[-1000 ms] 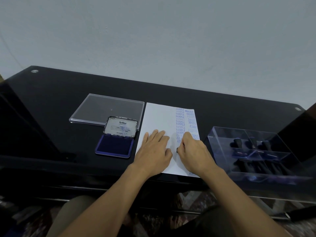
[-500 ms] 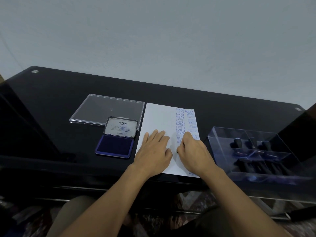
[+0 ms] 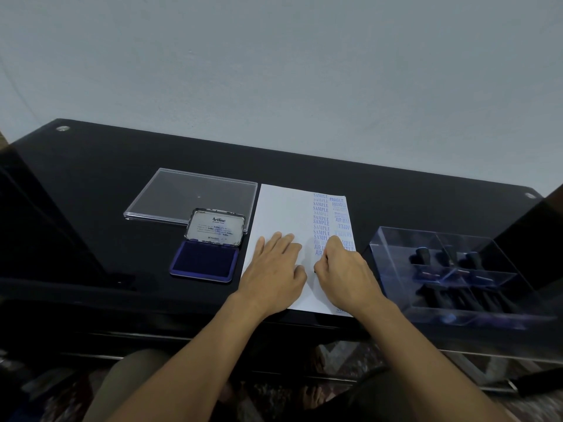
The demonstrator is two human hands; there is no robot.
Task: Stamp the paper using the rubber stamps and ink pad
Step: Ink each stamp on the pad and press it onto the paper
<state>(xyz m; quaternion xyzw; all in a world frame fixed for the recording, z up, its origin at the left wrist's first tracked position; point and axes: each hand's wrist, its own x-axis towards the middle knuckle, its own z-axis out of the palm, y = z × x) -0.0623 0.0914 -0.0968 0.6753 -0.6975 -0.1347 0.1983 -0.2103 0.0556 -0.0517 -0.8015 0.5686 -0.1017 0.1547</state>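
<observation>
Your left hand [image 3: 274, 266] lies flat with straight fingers on the white paper [image 3: 283, 208] at lower centre of the frame, pinning it down. Your right hand [image 3: 344, 269], just beside it, is curled tight around what looks to be a rubber stamp [image 3: 315, 269]. Only a dark sliver shows under the fingers, pressed at the foot of the blue column of prints. The step in hand seems to be the impression itself. Next, lift straight up without sliding, then re-ink at the open ink pad [image 3: 204, 261] left of the sheet.
</observation>
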